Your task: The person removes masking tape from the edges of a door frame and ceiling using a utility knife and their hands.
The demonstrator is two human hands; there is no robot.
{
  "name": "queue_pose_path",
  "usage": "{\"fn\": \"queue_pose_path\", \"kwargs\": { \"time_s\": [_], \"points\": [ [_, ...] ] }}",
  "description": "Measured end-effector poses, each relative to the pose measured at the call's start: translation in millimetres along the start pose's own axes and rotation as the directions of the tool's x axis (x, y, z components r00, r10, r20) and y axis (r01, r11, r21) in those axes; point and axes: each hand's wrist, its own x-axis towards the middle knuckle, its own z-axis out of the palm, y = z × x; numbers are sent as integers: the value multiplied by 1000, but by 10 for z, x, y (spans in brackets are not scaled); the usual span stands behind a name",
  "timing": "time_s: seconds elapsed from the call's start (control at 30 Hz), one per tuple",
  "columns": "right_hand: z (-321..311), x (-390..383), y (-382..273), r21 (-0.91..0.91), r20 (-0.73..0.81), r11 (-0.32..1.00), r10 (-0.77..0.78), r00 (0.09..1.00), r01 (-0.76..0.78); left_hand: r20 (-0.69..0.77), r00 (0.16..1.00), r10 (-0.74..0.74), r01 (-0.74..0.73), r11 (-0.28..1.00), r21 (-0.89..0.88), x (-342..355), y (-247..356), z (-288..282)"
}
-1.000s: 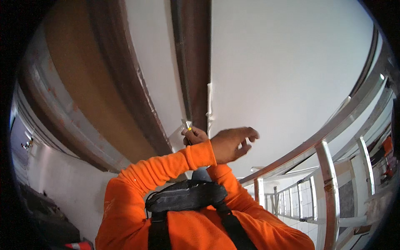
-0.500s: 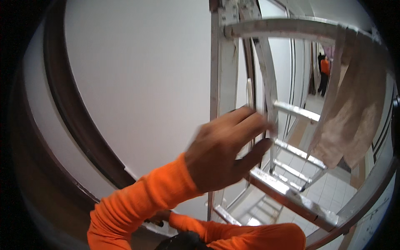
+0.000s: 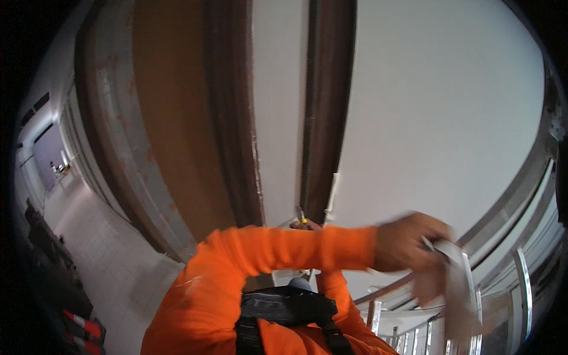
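Note:
My left arm, in an orange sleeve, reaches across to the right. At its end my left hand (image 3: 411, 242), smeared by motion, is closed on a brownish cloth (image 3: 458, 307) that hangs blurred below it, beside the aluminium stepladder (image 3: 525, 290). Partly hidden behind my left forearm, my right hand (image 3: 310, 226) is closed round a small tool (image 3: 303, 218) with a yellow part and a thin metal tip. What kind of tool it is cannot be made out. This hand is close to the dark brown trim (image 3: 325, 118).
A white wall panel (image 3: 438, 118) rises in front, with brown boards (image 3: 171, 118) to its left. On the far left runs a tiled passage floor (image 3: 112, 248), with red and black objects (image 3: 83, 325) low down. Black straps (image 3: 284, 305) cross my chest.
My view has swung to the left, and the stepladder now lies at the right rim. My left hand, previously empty and raised before the ladder, has taken hold of the cloth.

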Motion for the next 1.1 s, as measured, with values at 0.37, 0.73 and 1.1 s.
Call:
{"fn": "queue_pose_path", "kwargs": {
  "time_s": [0.37,0.73,1.1],
  "points": [
    [352,41,-213,73,52,995,-69,996,65,-973,-205,-109,379,907,-182,-3667,-29,-1351],
    [411,43,-552,164,31,974,-163,986,156,-630,314,711,792,170,586,-2683,326,-1818],
    [255,40,-517,243,-54,958,-145,988,153,-479,407,778,892,-227,390,-2316,565,-2735]
  ]
}}
